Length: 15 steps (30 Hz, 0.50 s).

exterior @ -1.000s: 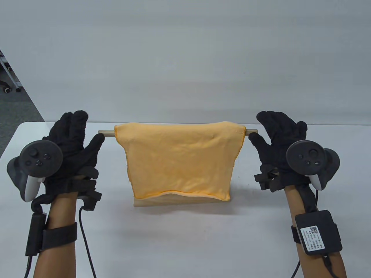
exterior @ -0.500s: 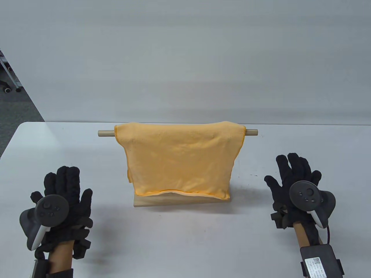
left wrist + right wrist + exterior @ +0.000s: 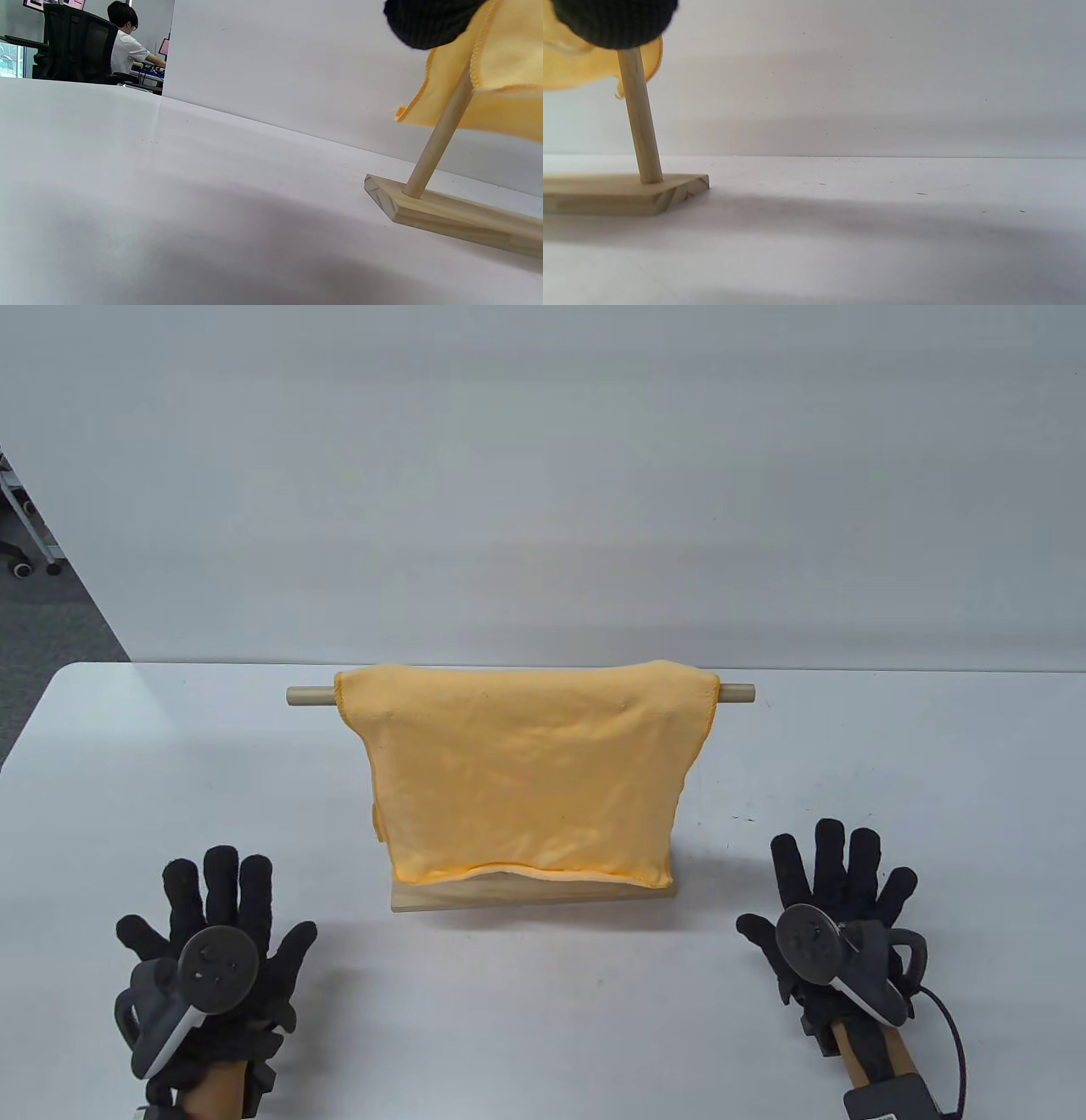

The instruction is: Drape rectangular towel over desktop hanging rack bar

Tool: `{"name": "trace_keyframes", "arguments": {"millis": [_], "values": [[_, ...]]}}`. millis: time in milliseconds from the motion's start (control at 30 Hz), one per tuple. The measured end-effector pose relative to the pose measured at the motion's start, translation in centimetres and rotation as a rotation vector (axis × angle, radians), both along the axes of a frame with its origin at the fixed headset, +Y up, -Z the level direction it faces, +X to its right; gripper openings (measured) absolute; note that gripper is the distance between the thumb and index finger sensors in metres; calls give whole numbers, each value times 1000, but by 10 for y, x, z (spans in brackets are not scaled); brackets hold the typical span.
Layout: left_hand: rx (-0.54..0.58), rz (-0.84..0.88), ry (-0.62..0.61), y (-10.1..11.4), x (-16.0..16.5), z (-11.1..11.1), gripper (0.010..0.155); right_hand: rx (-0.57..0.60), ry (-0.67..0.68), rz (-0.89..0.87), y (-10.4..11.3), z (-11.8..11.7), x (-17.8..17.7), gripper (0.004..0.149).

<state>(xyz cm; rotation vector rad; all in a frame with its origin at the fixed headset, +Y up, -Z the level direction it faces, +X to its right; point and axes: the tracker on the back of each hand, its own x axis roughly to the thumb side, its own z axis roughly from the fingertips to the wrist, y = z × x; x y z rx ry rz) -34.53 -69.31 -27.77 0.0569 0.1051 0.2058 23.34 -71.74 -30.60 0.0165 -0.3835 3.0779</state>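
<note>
- My left hand (image 3: 219,946) has nothing in it: fingers spread, low over the table (image 3: 543,1035), well apart from the rack.
- My right hand (image 3: 836,929) is the same, splayed and holding nothing, off to the other side of the rack.
- In each wrist view only a dark fingertip shows at the top edge, so I judge the grip from the table view.
- The towel (image 3: 526,776) hangs over the bar (image 3: 307,695), front flap reaching nearly to the base (image 3: 424,897); both bar ends stick out bare.
- From the left wrist view the back flap shows behind the post (image 3: 439,137), so cloth lies on both sides.
- The job looks done to me.
- Handling, as I judge it: soft, light, limp cloth that folds where pinched and could slide off smooth wood if pulled unevenly.
- For any straightening I would pinch the lower front corners with both hands and pull evenly.
- The rack looks light; a one-sided tug may tip it.
</note>
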Motion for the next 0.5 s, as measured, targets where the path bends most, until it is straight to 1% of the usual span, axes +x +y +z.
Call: {"name": "trace_keyframes", "arguments": {"millis": [300,500], "values": [[-48,-36,23,-7,-1,2,91,-76,-18,32,-7,4,-3,91],[-58,-37,35,-7,-1,3,91,-95,-24,28,-8,4,-4,91]]}}
